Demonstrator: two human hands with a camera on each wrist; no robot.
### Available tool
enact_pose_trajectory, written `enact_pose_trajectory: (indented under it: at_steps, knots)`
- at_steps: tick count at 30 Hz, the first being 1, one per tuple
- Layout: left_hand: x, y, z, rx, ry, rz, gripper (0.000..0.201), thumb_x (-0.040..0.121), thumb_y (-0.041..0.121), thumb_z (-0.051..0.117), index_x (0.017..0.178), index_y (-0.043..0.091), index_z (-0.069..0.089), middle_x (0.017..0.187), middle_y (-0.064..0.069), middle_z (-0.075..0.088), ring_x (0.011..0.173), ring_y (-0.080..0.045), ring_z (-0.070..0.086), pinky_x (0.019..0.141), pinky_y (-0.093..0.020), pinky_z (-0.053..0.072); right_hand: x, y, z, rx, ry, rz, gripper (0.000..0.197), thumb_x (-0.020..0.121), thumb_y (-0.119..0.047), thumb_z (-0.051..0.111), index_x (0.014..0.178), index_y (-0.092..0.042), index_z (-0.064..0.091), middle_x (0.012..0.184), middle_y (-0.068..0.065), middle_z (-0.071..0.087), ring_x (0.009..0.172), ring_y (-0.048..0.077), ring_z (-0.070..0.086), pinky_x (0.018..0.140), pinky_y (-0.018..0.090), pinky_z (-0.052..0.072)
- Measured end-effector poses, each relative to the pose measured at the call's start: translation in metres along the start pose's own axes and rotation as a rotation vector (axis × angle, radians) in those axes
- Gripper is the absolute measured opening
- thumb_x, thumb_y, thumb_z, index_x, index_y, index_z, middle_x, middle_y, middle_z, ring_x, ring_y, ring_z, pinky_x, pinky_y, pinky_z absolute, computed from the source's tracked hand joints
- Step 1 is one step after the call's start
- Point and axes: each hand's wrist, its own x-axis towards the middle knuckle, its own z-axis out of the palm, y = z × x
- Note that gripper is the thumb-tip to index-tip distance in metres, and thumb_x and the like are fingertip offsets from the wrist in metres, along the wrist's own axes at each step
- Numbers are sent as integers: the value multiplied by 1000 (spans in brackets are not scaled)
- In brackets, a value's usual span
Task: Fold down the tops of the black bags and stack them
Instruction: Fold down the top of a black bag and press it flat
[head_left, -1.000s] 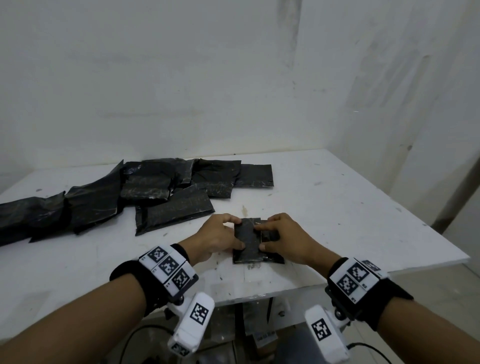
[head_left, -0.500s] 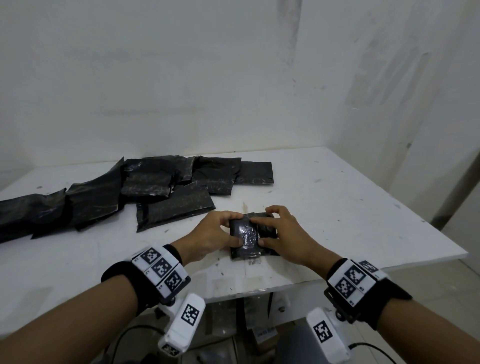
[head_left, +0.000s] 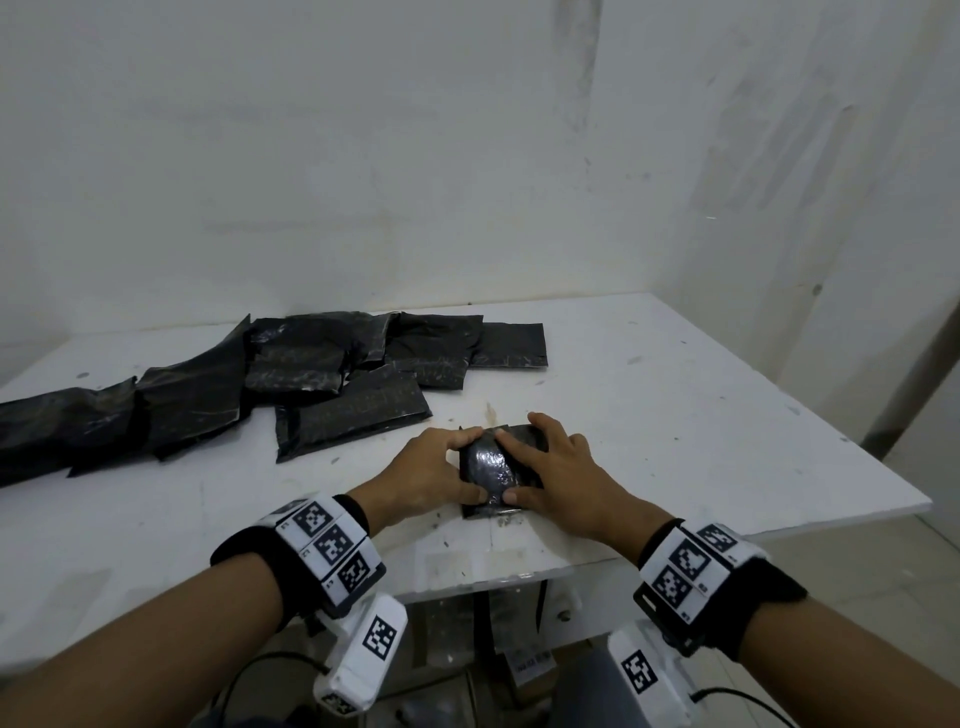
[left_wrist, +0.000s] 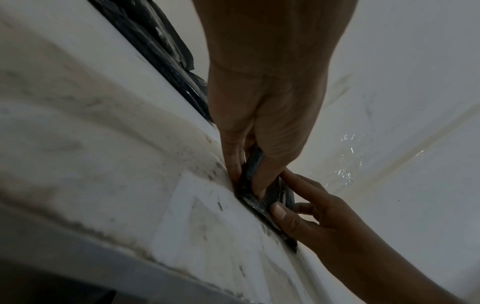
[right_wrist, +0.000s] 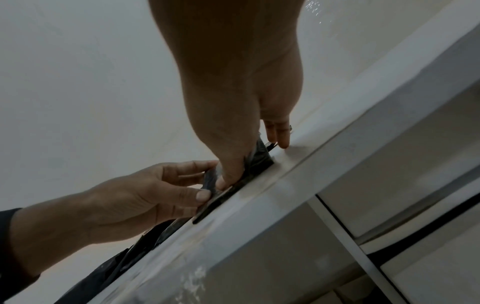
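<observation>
Since a second ago, both hands have drawn closer over the bag, and its flat top surface now bulges into a glossy hump between them. Left hand grips the bag's left edge: thumb on top near the front, fingers curled at the far side; the left wrist view shows thumb and fingers pinching a raised fold of plastic. Right hand also holds the bag: index finger lies across the hump, thumb presses the near edge, remaining fingers spread over the bag's right side and the table. In the right wrist view the right thumb and fingers clamp the black film, with two fingertips touching the tabletop beyond it.

Bag sits on the white table close to the front edge, roughly central, its lower layer flat on the surface. Whether the fold is pressed fully down cannot be told.

Loose pile of unfolded black bags lies well apart toward the far left, overlapping in a ragged row along the table. White wall behind. Marker bands on both wrists.
</observation>
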Motion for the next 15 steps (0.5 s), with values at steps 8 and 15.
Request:
enact_pose_trajectory:
  at_steps: [8, 15]
  knots:
    - [2, -3, -1, 53, -23, -19, 94, 69, 13, 91, 150, 16, 45, 142, 0, 56, 91, -15, 72, 91, -38, 59, -1, -1, -4, -162, -67, 41, 82, 94, -60, 51, 156, -45, -1, 165, 4, -2, 137, 40, 23, 110, 50, 32]
    - [3, -3, -2, 105, -25, -14, 93, 70, 15, 90, 150, 17, 44, 139, 1, 56, 98, -17, 70, 92, -36, 58, -6, 0, -16, -177, -117, 59, 89, 91, -64, 54, 155, -47, -5, 166, 3, -6, 141, 39, 19, 111, 53, 27]
